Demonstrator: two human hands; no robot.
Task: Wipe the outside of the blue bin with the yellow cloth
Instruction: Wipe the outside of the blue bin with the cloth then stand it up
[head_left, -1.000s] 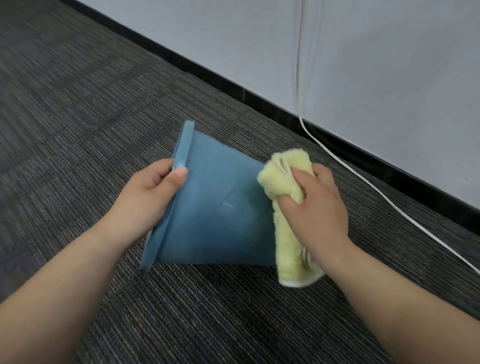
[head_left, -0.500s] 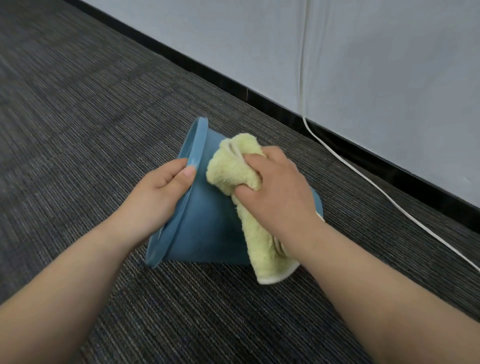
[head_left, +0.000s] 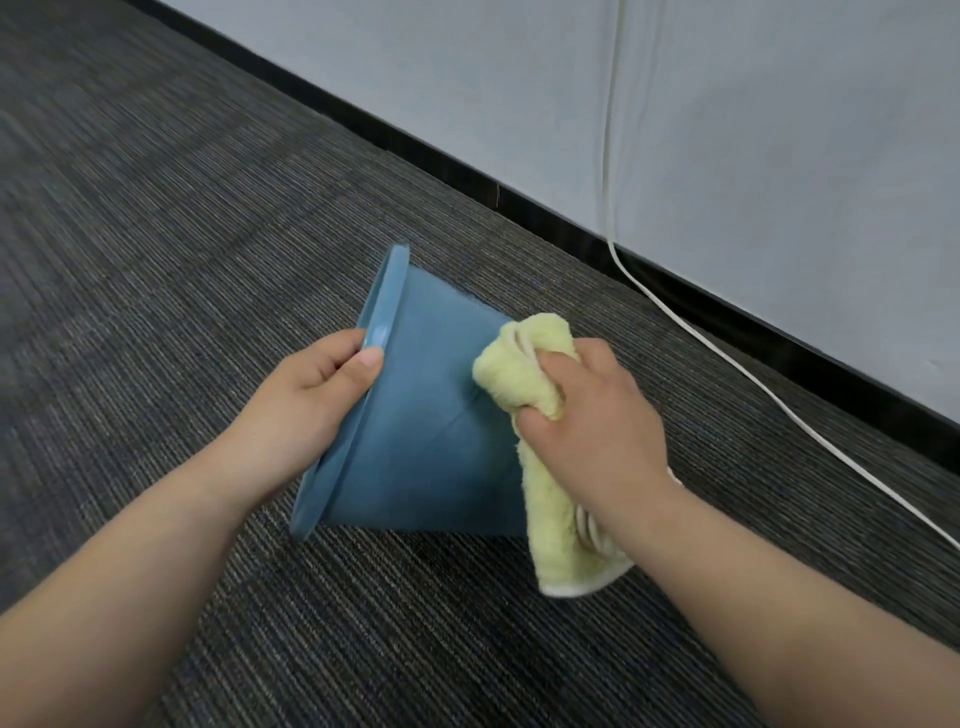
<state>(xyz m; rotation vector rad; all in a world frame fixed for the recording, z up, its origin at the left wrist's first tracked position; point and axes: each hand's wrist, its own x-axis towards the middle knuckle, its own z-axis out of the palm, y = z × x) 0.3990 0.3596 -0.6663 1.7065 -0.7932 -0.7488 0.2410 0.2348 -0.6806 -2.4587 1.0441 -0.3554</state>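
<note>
1 blue bin (head_left: 431, 441) on side, left hand (head_left: 306, 410) grips rim, right hand (head_left: 592, 431) clutches 1 yellow cloth (head_left: 524, 379)

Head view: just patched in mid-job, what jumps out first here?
The blue bin lies tipped on its side in the middle of the dark striped carpet, its rim pinched by the left hand. The right hand presses a bunched yellow cloth against the bin's outer wall near its narrow end. A white cable runs down the pale wall and along the floor behind.
</note>
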